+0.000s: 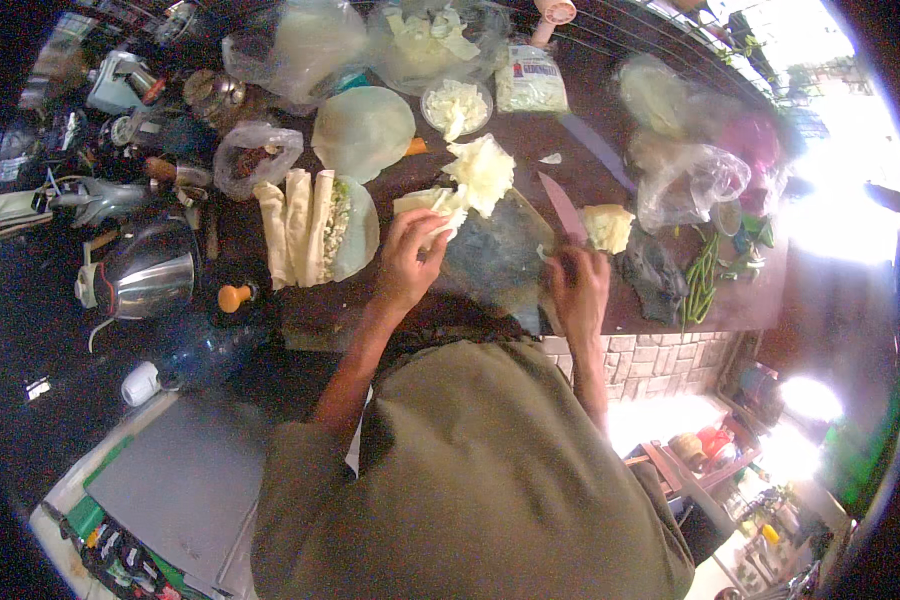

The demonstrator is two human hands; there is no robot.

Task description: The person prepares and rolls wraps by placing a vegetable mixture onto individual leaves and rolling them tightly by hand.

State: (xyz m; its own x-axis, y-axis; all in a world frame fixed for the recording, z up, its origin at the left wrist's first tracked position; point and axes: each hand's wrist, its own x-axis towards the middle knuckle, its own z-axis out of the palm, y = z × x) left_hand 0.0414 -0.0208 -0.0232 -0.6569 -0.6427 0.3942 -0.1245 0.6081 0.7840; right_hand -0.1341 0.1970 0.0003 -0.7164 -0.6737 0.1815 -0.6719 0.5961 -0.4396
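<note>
The cabbage (pixel 480 172) lay at the far edge of the dark cutting board (pixel 495 255), its pale leaves spilling toward the left hand (pixel 408 262). That hand was closed on a strip of cabbage leaf at the board's left corner, fingers curled over it. The right hand (pixel 578 285) gripped the handle of a knife (pixel 562 208), whose pinkish blade pointed away from the person over the board's right side. Just beside the blade's right lay a pale chunk (pixel 607 227) of cabbage on the worktop (pixel 530 145).

To the left of the board sat a plate (pixel 362 235) with several rolled pale wraps (pixel 296 228) lying side by side. Beyond it stood a round green lid (pixel 363 132) and a small bowl (pixel 456 105) of cut white pieces. Green beans (pixel 702 280) lay near the worktop's right end, next to clear plastic bags (pixel 690 175). A steel kettle (pixel 142 270) stood well to the left among cluttered tools.
</note>
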